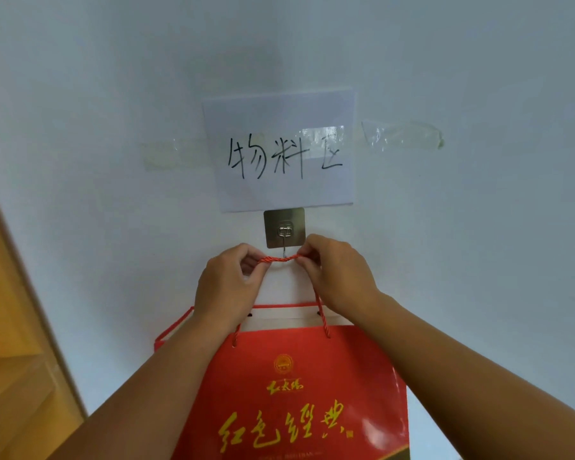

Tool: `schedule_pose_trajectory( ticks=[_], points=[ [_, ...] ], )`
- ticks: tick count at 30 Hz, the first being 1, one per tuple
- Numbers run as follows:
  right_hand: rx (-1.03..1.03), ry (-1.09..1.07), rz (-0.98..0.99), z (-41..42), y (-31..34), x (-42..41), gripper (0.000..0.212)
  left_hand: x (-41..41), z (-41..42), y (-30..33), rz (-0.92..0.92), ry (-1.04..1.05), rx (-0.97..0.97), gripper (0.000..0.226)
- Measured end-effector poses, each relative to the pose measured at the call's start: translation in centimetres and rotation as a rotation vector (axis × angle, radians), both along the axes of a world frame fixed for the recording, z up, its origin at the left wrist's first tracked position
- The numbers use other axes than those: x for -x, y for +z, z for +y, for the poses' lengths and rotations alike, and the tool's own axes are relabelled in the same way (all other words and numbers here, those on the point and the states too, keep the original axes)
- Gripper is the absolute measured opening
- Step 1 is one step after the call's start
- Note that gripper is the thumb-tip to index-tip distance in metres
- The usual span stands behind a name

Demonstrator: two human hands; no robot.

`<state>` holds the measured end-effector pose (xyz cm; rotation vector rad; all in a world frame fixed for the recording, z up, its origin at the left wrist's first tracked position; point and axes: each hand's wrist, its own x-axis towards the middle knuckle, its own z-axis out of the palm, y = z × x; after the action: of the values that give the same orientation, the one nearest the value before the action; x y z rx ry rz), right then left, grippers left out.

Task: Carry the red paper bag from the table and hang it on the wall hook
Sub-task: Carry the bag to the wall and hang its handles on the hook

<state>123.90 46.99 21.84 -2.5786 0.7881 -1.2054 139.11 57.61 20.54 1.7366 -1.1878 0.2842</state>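
The red paper bag [299, 386] with gold lettering hangs in front of the white wall, held up by its twisted red rope handle [279, 259]. My left hand [224, 283] pinches the rope's left end and my right hand [336, 277] pinches its right end. The stretch of rope between them lies level at the tip of the metal wall hook [284, 230], a square steel plate with a small hook below; whether the rope rests on the hook is not clear. A second rope handle [170, 330] droops at the bag's left.
A white paper sign [279, 151] with handwritten black characters is taped to the wall just above the hook. Clear tape strips [402, 134] stick out on either side of it. A yellow wooden door frame [17, 327] runs down the left edge.
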Motion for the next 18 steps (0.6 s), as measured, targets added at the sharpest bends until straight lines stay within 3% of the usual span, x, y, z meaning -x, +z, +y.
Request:
schedule_pose_trajectory(
  ticks=[18],
  points=[
    [0.193, 0.067, -0.084, 1.1, 0.1, 0.2, 0.003, 0.3, 0.9, -0.4, -0.131, -0.027, 0.186, 0.010]
  ],
)
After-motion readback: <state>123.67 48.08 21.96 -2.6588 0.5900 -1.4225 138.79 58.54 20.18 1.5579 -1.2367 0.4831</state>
